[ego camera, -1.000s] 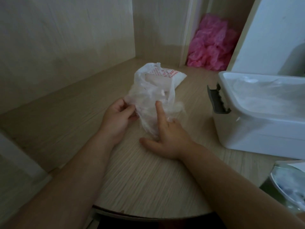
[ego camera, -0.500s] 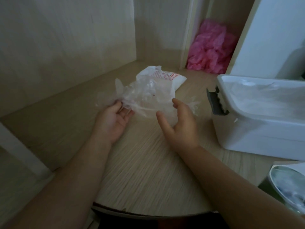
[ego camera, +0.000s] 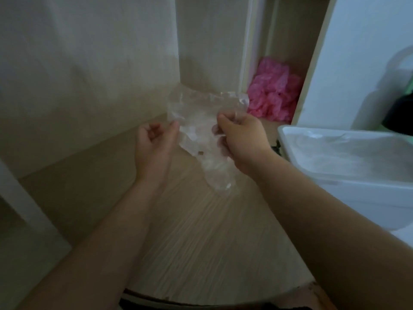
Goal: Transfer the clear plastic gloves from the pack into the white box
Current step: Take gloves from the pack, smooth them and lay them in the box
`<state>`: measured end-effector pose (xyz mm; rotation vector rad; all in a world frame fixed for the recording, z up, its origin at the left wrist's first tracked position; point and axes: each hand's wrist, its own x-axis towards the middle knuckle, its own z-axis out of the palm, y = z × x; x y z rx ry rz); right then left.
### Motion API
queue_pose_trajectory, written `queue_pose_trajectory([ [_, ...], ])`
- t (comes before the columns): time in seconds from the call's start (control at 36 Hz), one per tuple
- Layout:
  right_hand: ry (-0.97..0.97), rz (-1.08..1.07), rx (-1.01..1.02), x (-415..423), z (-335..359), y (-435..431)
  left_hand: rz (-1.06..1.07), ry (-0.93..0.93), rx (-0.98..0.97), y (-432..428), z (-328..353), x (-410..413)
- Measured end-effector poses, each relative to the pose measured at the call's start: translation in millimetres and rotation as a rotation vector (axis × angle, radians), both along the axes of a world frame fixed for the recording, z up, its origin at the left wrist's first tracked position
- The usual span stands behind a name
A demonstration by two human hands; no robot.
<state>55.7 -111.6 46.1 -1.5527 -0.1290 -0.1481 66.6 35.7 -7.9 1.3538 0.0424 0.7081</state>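
Your forearms reach forward over the wooden table [ego camera: 201, 242]. Your right hand [ego camera: 241, 139] has its fingers curled and pinches the top of a clear plastic glove [ego camera: 201, 130], which hangs below it, left of the white box [ego camera: 357, 198]. Your left hand [ego camera: 154, 144] faces palm toward you with fingers curled and its thumb at the glove's left edge; I cannot tell whether it grips the film.

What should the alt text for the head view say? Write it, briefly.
A right hand grips crumpled clear plastic gloves above a wooden table, the left hand close beside their edge. A white box stands to the right, a pink plastic heap behind.
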Motion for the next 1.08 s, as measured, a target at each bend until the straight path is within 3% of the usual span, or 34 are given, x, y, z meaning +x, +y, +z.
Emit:
queue_pose_trajectory([
  [0.19,0.157,0.079,0.339,-5,41,-55,-0.167,0.075,0.229,-44,26,-1],
  [0.31,0.248,0.108,0.428,-14,53,-100,-0.439,0.187,0.023,-81,45,2],
  [0.36,0.277,0.125,0.421,-19,55,-115,-0.680,0.213,-0.093,-95,51,1],
  [0.47,0.260,0.072,0.254,-25,55,-136,-0.984,0.164,-0.203,-127,59,-10],
  [0.61,0.116,-0.150,-0.141,-25,49,-162,-0.853,0.245,-0.258,-143,65,2],
  [0.69,0.069,-0.299,-0.330,-20,44,-184,-0.652,0.282,-0.187,-144,68,9],
  [0.86,0.158,-0.411,-0.611,-10,36,-230,-0.269,0.346,0.001,-138,67,24],
  [1.0,0.202,-0.412,-1.044,-6,26,-259,0.028,0.249,0.386,-157,68,15],
  [1.08,0.242,-0.361,-1.295,-11,23,-265,-0.035,0.102,0.584,-175,74,6],
])
